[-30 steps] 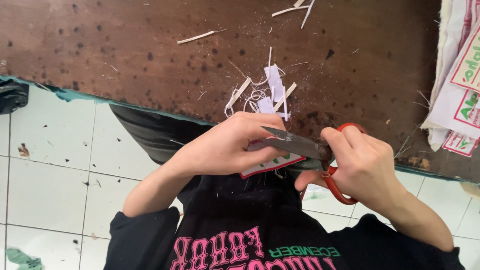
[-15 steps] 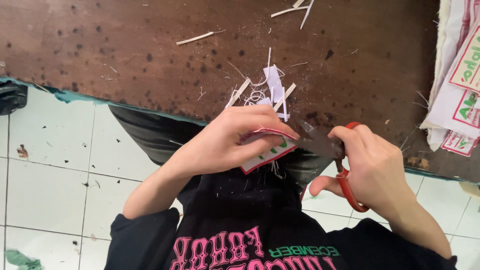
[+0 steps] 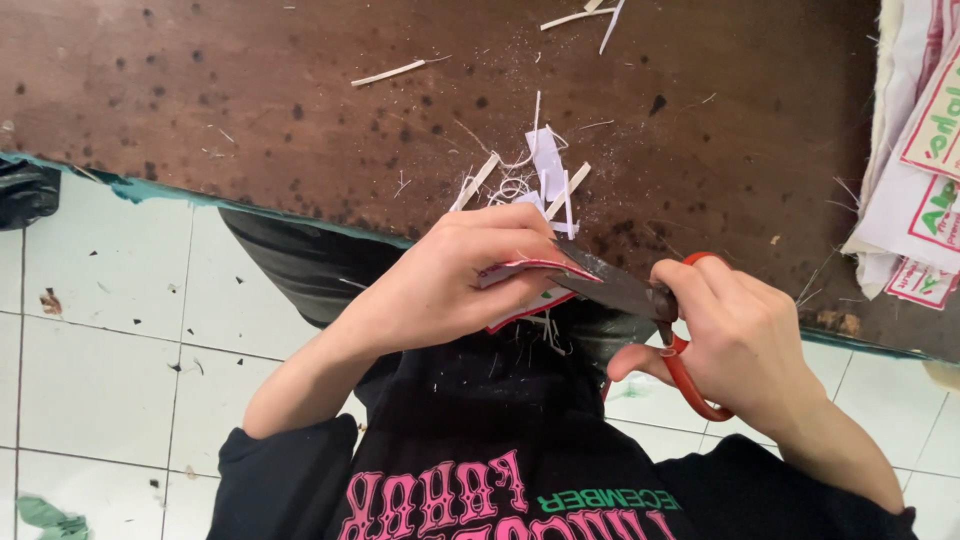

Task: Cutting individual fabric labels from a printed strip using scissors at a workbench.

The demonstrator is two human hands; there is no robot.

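Since half a second ago the scissors (image 3: pixel 640 300) have swung back in: their dark blades were drawn off to the right then, and now they bite into the right edge of the small printed label (image 3: pixel 525 290), much as they did a second ago. From where I watch, my left hand (image 3: pixel 455 285) is clenched around that label, pinching it over my lap just below the table (image 3: pixel 250 110) edge, while my right hand (image 3: pixel 735 340) grips the red scissor handles with the fingers through the loops. I judge the trimming to be partly done: white paper strips (image 3: pixel 545 175) and fine threads already lie scattered on the brown tabletop just above my hands, so several cuts are behind me. A stack of printed sheets (image 3: pixel 915 190) at the right edge of the table looks uncut, so plenty remains.
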